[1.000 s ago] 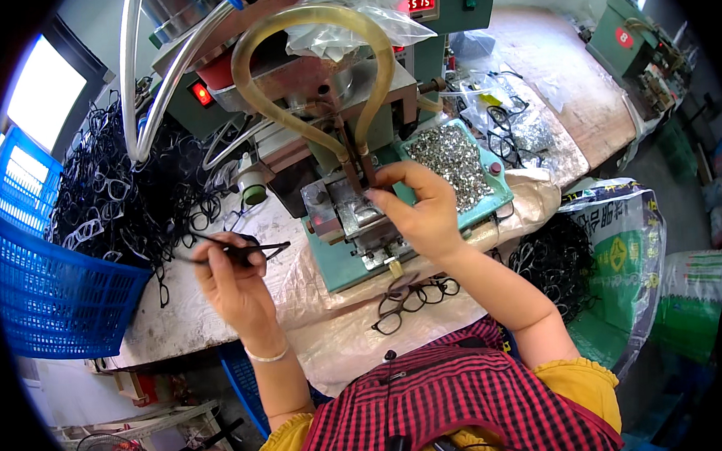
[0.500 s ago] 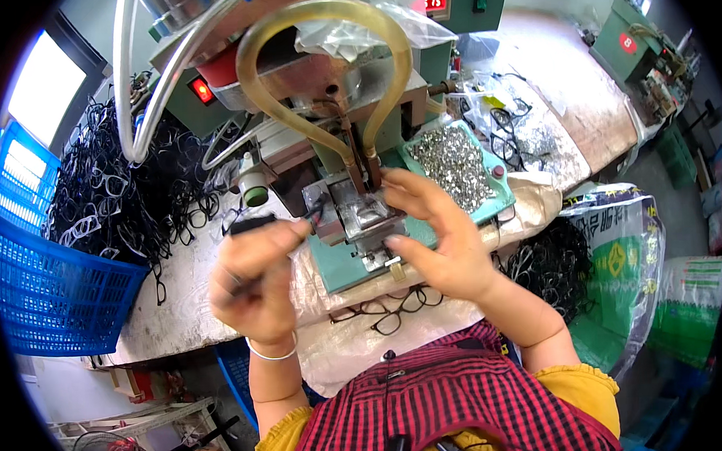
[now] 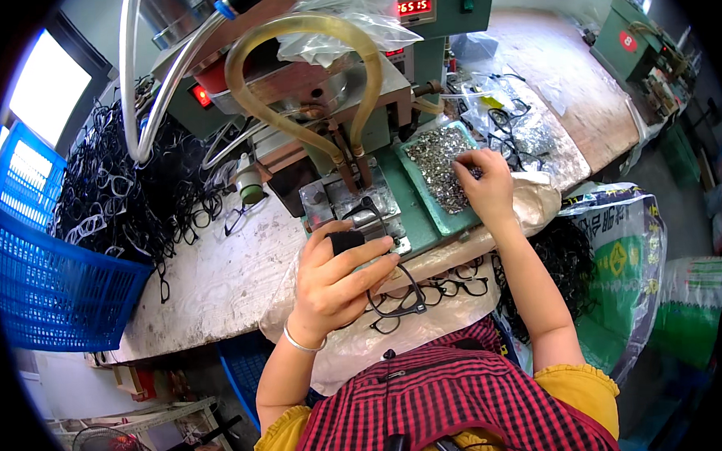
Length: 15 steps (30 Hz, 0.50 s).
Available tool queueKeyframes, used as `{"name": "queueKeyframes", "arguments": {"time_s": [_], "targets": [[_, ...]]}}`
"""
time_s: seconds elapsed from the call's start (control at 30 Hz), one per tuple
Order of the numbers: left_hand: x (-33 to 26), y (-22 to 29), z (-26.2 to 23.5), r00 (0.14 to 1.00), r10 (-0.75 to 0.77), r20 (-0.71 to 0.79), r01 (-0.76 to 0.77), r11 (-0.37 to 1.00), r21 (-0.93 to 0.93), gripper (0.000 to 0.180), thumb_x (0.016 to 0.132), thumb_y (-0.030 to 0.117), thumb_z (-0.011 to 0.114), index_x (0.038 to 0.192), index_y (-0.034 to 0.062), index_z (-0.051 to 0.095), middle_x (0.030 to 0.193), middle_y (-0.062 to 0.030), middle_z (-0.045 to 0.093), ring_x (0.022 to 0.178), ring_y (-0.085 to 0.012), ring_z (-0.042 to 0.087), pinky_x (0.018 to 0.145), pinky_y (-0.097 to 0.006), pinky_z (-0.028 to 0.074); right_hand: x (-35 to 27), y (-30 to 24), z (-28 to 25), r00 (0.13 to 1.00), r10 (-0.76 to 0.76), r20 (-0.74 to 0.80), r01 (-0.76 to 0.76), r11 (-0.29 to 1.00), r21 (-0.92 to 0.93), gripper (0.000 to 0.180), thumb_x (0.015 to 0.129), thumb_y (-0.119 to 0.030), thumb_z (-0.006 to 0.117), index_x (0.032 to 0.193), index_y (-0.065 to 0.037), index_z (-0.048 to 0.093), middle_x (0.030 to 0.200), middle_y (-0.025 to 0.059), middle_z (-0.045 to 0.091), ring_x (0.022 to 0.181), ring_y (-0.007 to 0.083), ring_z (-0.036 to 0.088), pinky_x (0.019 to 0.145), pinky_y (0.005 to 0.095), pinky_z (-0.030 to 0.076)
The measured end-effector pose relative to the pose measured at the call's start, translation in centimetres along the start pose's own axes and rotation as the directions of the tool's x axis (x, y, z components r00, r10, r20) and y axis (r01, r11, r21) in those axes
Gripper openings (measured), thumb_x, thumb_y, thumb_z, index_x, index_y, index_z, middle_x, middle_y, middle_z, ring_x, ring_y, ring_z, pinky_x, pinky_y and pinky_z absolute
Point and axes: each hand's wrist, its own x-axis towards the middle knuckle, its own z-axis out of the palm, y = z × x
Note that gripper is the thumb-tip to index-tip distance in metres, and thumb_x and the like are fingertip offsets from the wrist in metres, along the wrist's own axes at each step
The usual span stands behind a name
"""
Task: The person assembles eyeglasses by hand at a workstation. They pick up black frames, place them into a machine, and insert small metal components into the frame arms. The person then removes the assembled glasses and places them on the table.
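Note:
My left hand [image 3: 331, 282], with a black band on one finger, grips a black eyeglass frame [image 3: 413, 304]. One rim of the frame reaches up over the metal fixture [image 3: 318, 201] of the bench machine, just below its two copper-coloured electrodes [image 3: 360, 175]; the rest hangs toward me. To the right, my right hand [image 3: 492, 189] dips its fingertips, pinched together, into small shiny metal parts [image 3: 432, 164] in a green tray [image 3: 451, 224]. Whatever lies between those fingertips is too small and hidden to make out.
A heap of black eyeglass frames [image 3: 106, 196] and a blue basket [image 3: 74, 290] stand at the left. More frames [image 3: 460, 287] lie along the front edge. A tan hose [image 3: 240, 49] loops above the fixture. Large green-and-white sacks [image 3: 621, 270] stand at the right.
My right hand has moved from the fixture rightward into the tray of metal parts. My left hand has come right and toward the fixture, where the black eyeglass frame now shows in its grip.

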Motion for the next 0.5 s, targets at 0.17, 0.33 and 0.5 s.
{"name": "queueKeyframes", "arguments": {"time_s": [0.17,0.33,0.5], "targets": [[-0.4,-0.1,0.5,1.000,-0.018,-0.025,0.017,1.000,-0.026,0.023,0.073,0.011,0.082,0.095,0.0105,0.077,0.104,-0.0056,0.075,0.091,-0.0306,0.064,0.087,-0.045,0.053,-0.8,-0.9,1.5,0.942,-0.328,0.075,0.333,0.940,-0.078,0.010,0.076,-0.015,0.076,0.084,-0.011,0.071,0.105,0.0091,0.067,0.105,0.0321,0.062,0.082,0.0418,0.052],[-1.2,0.4,-0.1,0.993,-0.098,0.072,0.100,0.995,-0.021,0.035,0.071,0.007,0.081,0.105,0.0107,0.075,0.115,-0.0100,0.073,0.104,-0.0357,0.065,0.098,-0.048,0.049,1.1,-0.8,3.6,0.890,-0.425,0.163,0.438,0.897,-0.051,0.009,0.079,-0.007,0.068,0.088,-0.005,0.067,0.109,0.0111,0.068,0.109,0.0295,0.064,0.079,0.0428,0.053],[-2.7,6.8,-4.2,0.957,-0.287,-0.047,0.156,0.642,-0.751,0.045,0.081,0.018,0.073,0.125,0.0187,0.066,0.138,-0.0265,0.056,0.130,-0.0446,0.052,0.109,-0.059,0.039,-0.8,1.1,0.8,0.937,0.350,0.021,-0.302,0.775,0.555,0.016,0.096,-0.012,0.067,0.107,-0.001,0.073,0.098,0.0057,0.073,0.086,0.0160,0.067,0.079,0.0286,0.052]]}}
